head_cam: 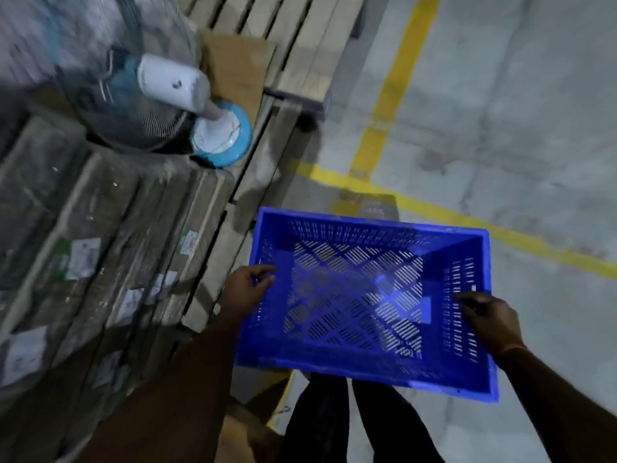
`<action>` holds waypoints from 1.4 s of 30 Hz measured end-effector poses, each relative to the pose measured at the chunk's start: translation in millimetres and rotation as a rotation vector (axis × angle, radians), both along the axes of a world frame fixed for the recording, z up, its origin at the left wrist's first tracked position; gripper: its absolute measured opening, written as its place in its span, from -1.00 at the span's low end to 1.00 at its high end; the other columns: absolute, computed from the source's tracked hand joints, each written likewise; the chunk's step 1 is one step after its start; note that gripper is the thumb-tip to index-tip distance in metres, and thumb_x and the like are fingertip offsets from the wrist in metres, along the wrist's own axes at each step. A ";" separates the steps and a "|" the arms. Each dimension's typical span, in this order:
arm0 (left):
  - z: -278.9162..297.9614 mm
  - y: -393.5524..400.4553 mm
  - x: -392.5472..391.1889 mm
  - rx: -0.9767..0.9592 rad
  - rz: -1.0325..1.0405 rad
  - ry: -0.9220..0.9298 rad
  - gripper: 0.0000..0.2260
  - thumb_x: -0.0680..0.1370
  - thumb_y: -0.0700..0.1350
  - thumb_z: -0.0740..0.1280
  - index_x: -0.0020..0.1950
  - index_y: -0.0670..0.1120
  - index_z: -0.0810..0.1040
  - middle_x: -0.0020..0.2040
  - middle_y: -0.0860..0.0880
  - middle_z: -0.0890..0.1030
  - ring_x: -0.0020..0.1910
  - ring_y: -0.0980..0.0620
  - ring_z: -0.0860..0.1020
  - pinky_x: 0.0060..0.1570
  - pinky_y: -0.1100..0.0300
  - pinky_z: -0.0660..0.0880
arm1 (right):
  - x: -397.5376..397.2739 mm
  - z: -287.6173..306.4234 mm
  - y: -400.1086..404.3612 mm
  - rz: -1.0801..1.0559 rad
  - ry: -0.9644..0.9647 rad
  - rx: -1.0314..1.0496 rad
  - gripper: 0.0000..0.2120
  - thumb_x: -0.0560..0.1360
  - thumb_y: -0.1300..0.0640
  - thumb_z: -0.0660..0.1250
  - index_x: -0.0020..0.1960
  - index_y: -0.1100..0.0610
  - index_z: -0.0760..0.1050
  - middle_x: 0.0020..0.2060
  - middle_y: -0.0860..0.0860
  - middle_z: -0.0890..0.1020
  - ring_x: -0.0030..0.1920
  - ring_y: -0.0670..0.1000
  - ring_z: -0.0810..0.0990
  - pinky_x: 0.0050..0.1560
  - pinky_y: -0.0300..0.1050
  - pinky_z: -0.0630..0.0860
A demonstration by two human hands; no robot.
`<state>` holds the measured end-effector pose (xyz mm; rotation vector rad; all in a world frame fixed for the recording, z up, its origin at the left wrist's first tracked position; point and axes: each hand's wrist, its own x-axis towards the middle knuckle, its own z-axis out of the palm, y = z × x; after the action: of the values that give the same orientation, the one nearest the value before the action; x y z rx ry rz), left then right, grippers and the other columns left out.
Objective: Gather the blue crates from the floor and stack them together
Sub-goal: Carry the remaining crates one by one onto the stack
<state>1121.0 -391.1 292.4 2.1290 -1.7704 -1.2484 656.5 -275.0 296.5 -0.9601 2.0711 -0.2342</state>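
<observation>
Head view shows me carrying one blue crate (364, 302) level above the floor (534, 128), just right of the pallet (213, 262), my left hand (248, 289) curled over its left wall and my right hand (490, 322) clamped on the right wall, fingers (467, 300) hooked inside the slots. To do this well I should keep both grips even so it stays flat. No other crate or stack shows here, so I must look up for it.

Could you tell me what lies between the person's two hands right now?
In the head view, the blue slotted plastic crate spans the gap: the left hand grips its left wall, the right hand its right wall.
</observation>
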 end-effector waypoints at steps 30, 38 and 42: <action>221.5 67.8 -308.7 -0.288 -1.246 0.043 -0.83 0.46 0.02 0.47 0.04 0.07 0.70 -0.17 -0.05 0.71 -0.10 -0.07 0.67 -0.14 0.15 0.47 | 123.2 220.3 410.7 -1.262 0.277 -0.036 -0.75 0.37 0.23 0.41 -0.01 -0.01 0.67 -0.25 0.07 0.67 -0.15 0.09 0.63 -0.11 -0.20 0.40; 236.6 290.8 -412.4 -0.332 -1.664 0.121 -0.85 0.46 0.00 0.49 0.02 0.06 0.71 -0.24 -0.09 0.64 -0.15 -0.11 0.65 -0.21 0.17 0.40 | 197.3 230.8 611.3 -1.673 0.320 -0.060 -0.77 0.38 0.26 0.40 -0.04 0.00 0.68 -0.35 0.07 0.63 -0.25 0.04 0.61 -0.18 -0.24 0.38; 236.5 412.6 -437.6 -0.344 -1.803 0.161 -0.87 0.47 0.01 0.48 0.01 0.09 0.71 -0.23 -0.06 0.66 -0.16 -0.10 0.65 -0.18 0.14 0.46 | 235.5 224.8 714.3 -1.766 0.323 -0.020 -0.81 0.36 0.21 0.44 -0.05 0.02 0.69 -0.30 0.06 0.68 -0.23 0.06 0.65 -0.18 -0.20 0.43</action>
<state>683.4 21.5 528.9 -0.2315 -3.3101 -0.8691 892.0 439.3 521.3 1.1409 2.6050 -0.9881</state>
